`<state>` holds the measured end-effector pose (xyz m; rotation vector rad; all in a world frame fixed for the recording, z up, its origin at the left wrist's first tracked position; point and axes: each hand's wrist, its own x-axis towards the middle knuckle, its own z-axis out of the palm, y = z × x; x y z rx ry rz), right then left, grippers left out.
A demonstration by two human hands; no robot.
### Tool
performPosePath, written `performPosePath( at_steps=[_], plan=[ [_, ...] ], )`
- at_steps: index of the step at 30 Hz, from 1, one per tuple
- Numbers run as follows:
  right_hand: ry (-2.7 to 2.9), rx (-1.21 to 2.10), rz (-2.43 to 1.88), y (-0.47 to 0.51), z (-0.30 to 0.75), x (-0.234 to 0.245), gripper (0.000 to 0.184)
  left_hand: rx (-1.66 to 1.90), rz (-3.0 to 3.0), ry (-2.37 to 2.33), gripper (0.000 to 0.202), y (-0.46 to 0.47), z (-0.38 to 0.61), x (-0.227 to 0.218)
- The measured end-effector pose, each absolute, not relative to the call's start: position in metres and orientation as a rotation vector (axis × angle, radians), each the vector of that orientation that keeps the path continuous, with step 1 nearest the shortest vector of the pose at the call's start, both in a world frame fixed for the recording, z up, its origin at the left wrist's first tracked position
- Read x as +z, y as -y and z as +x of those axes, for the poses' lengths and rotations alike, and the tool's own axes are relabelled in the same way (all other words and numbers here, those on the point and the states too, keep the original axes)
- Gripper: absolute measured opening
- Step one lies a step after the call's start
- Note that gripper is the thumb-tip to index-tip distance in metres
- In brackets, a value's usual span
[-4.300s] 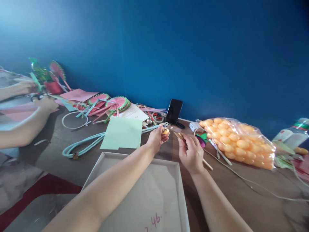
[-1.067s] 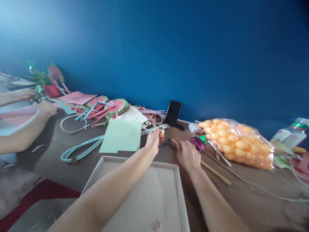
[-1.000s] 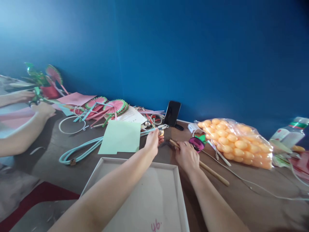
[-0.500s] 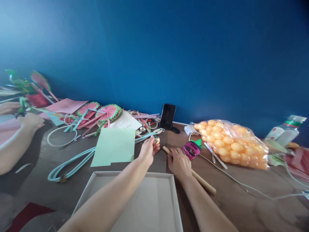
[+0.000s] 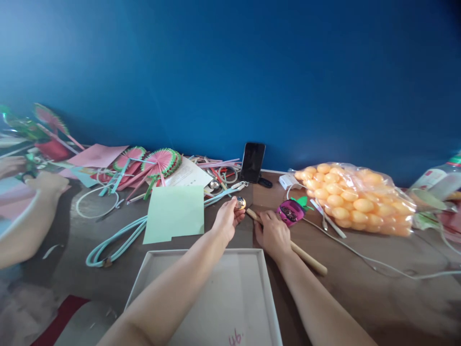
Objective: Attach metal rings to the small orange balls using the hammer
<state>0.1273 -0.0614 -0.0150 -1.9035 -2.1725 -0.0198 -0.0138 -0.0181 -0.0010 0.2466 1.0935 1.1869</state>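
In the head view, my left hand pinches a small shiny metal ball between thumb and fingers, above the table. Just to its right, my right hand is closed over a pale wooden stick lying slantwise on the table. The stick's far end sticks out past my fingers, close to the ball. A purple pouch with green leaves lies beyond my right hand. Under my left forearm is a shallow white box tray. A pale green paper sheet lies left of my left hand.
A phone leans on the blue wall. At right are a bag of orange balls and a white cable. Paper fans and a coiled light-blue cord lie left. Another person's hand works at far left.
The view has shifted slightly, showing more of the tray with pink writing on it. My left hand has brought the ball a little closer to the stick's far end. Both grips stay the same.
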Motion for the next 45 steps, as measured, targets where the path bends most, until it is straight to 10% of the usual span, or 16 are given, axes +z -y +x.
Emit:
performPosePath(
  at_steps=[45],
  plan=[
    [2.125, 0.052, -1.882, 0.060, 0.121, -0.009, 0.037, 1.225, 0.751, -1.111, 0.033, 0.026, -0.021, 0.005]
  ],
)
